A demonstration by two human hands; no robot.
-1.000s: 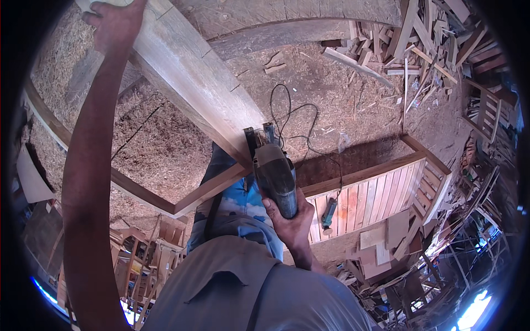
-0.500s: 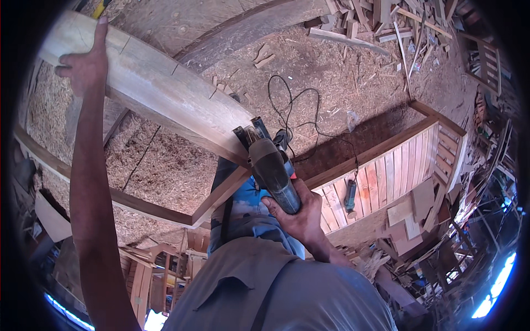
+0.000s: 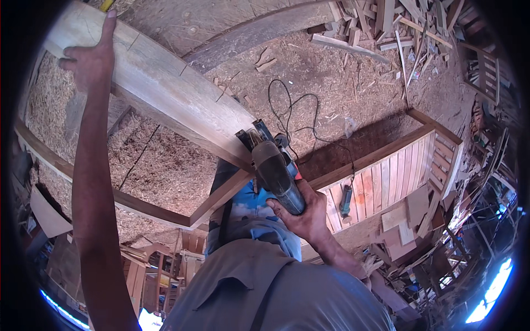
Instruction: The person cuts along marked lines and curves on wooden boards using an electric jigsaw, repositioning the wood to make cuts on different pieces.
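Note:
A long, wide pale plank (image 3: 165, 91) slants from the upper left down to the middle, with short dark lines across its far edge. My left hand (image 3: 93, 63) lies on the plank's upper-left part, its fingers spread apart. Around the dark body of a corded power tool, which looks like a jigsaw (image 3: 276, 175), my right hand (image 3: 309, 212) is closed. The tool's forked metal front meets the plank's near right end; its blade is hidden from view. Beneath that end sits a wooden frame piece (image 3: 221, 197), close to my legs.
A slatted wooden panel (image 3: 381, 179) stands at right, with a green tool (image 3: 346, 201) hanging against it. A black cord (image 3: 316, 118) loops over the shaving-covered ground. Offcuts (image 3: 381, 33) pile at the upper right. A yellow object (image 3: 106, 5) shows at the upper-left edge.
The plank, both hands and the power tool appear slightly further right and lower, while the slatted panel appears slightly further left. Both hands keep their places on plank and tool.

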